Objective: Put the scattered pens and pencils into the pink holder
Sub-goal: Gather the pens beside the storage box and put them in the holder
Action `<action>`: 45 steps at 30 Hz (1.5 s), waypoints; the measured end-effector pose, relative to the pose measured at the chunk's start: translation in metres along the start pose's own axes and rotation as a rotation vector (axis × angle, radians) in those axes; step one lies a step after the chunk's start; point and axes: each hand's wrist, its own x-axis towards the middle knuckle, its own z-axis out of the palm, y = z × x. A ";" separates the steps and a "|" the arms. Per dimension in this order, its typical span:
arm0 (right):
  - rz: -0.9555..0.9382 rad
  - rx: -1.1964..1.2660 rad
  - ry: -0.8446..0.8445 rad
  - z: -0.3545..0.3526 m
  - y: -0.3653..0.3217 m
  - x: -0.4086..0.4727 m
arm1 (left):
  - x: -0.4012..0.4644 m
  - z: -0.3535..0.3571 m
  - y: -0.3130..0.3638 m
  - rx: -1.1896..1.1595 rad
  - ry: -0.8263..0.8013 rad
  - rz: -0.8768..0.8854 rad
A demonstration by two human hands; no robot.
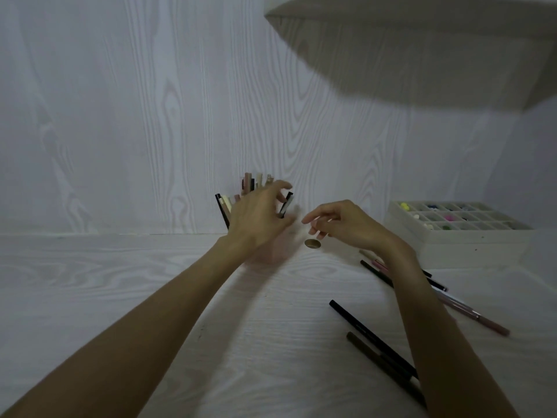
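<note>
Hands at pen holder, loose pens on table.
Near right: black pen [372,339], brown pencil [382,365], pink pen [473,312] flat on table [120,282]. Right hand [346,226] fingers pinched, contents unclear. Left hand [259,215] spread open over pink holder [271,251], mostly hidden, against wall.

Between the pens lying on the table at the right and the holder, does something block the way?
Partly. The left hand covers the front of the pink holder, and the right hand hangs between it and the loose pens. On the table itself, only a small round gold thing lies there.
</note>
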 end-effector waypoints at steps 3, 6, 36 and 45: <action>0.005 -0.007 -0.017 0.001 0.002 0.001 | 0.008 0.002 0.001 0.190 0.087 0.103; 0.024 0.024 -0.025 0.002 0.005 0.000 | 0.014 -0.001 -0.005 0.338 0.073 0.105; 0.432 -0.135 -0.356 -0.037 0.026 -0.111 | -0.095 0.028 0.090 -0.142 -0.905 0.441; 0.593 -0.346 -0.581 -0.034 0.021 -0.178 | -0.111 0.030 0.079 -0.114 -0.724 0.324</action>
